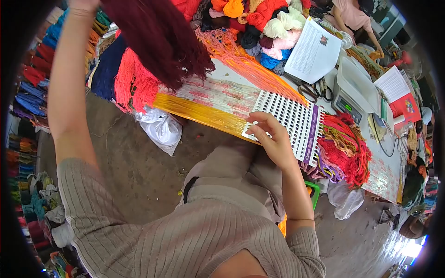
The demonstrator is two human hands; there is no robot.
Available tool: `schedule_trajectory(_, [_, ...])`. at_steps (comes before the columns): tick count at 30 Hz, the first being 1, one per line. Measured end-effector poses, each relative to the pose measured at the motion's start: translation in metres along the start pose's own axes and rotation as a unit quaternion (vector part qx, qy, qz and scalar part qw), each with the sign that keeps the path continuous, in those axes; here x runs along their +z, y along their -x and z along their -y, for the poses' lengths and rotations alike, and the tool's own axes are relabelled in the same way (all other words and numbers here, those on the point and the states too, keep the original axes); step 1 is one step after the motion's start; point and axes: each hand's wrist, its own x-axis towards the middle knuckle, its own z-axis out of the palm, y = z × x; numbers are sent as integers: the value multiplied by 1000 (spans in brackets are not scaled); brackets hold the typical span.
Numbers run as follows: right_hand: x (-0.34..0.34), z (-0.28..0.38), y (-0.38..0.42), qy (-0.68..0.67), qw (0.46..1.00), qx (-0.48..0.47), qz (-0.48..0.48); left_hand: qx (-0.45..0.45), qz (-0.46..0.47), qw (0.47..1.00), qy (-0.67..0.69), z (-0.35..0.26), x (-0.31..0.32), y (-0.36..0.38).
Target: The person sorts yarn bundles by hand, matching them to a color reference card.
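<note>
— Where is the right hand (273, 139)?
— On the near edge of the white perforated board (289, 121) on the table (222, 78), fingers curled together and pinching at its holes.
— And the left hand (83, 5)?
— Raised at the far left, mostly out of frame; I cannot tell its fingers. A dark red yarn bundle (160, 39) hangs from it above the orange strands (245, 65).
— Anything right of the board?
— Mixed threads (345, 148) and a scale (352, 90).
</note>
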Motion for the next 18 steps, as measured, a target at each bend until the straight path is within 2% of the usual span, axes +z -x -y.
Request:
schedule_trajectory(1, [-1, 0, 0, 4, 1000, -3, -4, -62, 67, 995, 48, 15, 16, 12])
schedule_trajectory(3, [-3, 0, 2, -5, 1000, -11, -18, -118, 140, 978, 95, 42, 48, 32])
schedule_trajectory(5, [-10, -1, 3, 4, 1000, 5, -20, -207, 22, 972, -109, 62, 63, 53])
schedule_trajectory(7, [-12, 1, 2, 1, 999, 11, -42, -97, 47, 923, -369, 111, 44, 94])
schedule_trajectory(9, [-16, 3, 0, 16, 997, 10, -81, -200, 28, 966, -163, 145, 96, 126])
schedule_trajectory(10, [-13, -3, -4, -6, 993, -13, -121, -172, 117, 951, -230, 153, 114, 157])
schedule_trajectory(11, [-11, -2, -7, -11, 990, -21, -140, -231, 89, 964, -98, 174, 136, 176])
schedule_trajectory(12, [-8, -3, -10, 3, 987, -13, -163, -288, 54, 956, -21, 198, 155, 198])
schedule_trajectory(13, [-6, -4, -12, 26, 984, -7, -175, -241, 142, 955, -102, 212, 166, 216])
schedule_trajectory(14, [-5, -19, -17, 83, 979, -62, -178, -282, 91, 953, 55, 213, 192, 220])
schedule_trajectory(15, [-3, -20, -18, 123, 972, -75, -185, -345, 54, 925, 152, 218, 207, 226])
schedule_trajectory(16, [-1, -21, -19, 88, 975, -70, -192, -379, 7, 895, 234, 216, 223, 228])
schedule_trajectory(17, [-1, -23, -19, 90, 975, -61, -193, -421, -57, 856, 295, 214, 233, 229])
schedule_trajectory(18, [-2, -25, -19, 92, 976, -50, -193, -420, -59, 854, 300, 218, 232, 229])
